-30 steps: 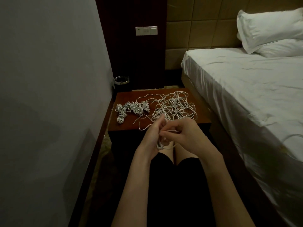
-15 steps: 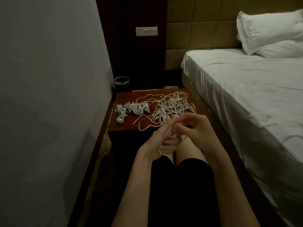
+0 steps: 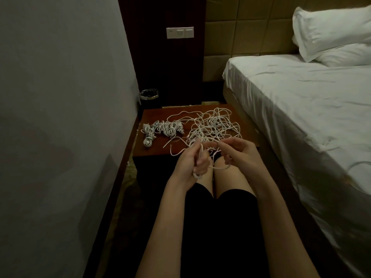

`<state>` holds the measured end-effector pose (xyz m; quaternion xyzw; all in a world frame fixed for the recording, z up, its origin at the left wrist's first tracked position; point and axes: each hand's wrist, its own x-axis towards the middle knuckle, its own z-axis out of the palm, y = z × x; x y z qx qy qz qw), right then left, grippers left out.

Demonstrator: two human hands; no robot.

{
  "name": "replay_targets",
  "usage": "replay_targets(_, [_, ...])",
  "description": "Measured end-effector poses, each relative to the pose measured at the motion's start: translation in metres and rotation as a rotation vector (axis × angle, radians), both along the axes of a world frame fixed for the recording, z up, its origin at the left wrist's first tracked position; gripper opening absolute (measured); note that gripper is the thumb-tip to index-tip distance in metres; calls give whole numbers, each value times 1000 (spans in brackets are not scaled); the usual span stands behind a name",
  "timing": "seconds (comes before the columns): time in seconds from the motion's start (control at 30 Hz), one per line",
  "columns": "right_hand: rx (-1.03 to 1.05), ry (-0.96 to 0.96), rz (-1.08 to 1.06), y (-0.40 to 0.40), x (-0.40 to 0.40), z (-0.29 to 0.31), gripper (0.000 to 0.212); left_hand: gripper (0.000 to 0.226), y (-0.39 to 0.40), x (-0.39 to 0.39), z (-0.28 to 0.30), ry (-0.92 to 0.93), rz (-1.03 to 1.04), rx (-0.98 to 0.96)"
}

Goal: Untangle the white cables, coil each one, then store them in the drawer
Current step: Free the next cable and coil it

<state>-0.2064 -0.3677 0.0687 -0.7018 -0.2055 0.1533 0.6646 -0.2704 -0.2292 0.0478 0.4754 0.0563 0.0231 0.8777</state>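
Note:
A loose tangle of white cables (image 3: 213,127) lies on the right half of the brown nightstand (image 3: 156,115). Several coiled cables (image 3: 162,129) lie in a row on its left half. My left hand (image 3: 190,163) is closed around a small coil of one white cable (image 3: 218,168) above my knees. My right hand (image 3: 239,151) pinches the same cable close by, and a slack loop hangs between the two hands. The strand runs up into the tangle. No drawer is visible.
A grey wall stands close on the left. The bed (image 3: 301,109) with white sheets and pillows (image 3: 331,31) fills the right. A small black bin (image 3: 149,95) sits behind the nightstand, and a switch plate (image 3: 180,32) is on the dark panel above.
My right hand has swung up and out to the right, away from the left hand. A loop of cable now hangs between them. The left hand keeps its coil.

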Motion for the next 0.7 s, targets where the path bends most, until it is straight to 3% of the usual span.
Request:
replay_targets(0.13, [-38, -130, -83, 2, -1, 1, 8, 47, 2, 3, -2, 51, 192, -80])
replay_targets(0.37, [-250, -310, -54, 9, 1, -11, 8, 52, -1, 6, -6, 87, 233, -30])
replay_targets(0.47, [-397, -291, 41, 13, -2, -20, 9, 48, -2, 3, 1, 24, 244, -197])
replay_targets(0.6, [-422, -245, 173, 12, -4, -21, 15, 44, 3, 3, 3, -4, 356, -447])
replay_targets(0.7, [-382, -184, 302, 3, -2, -10, 16, 45, 9, -1, 4, -21, 346, -457])
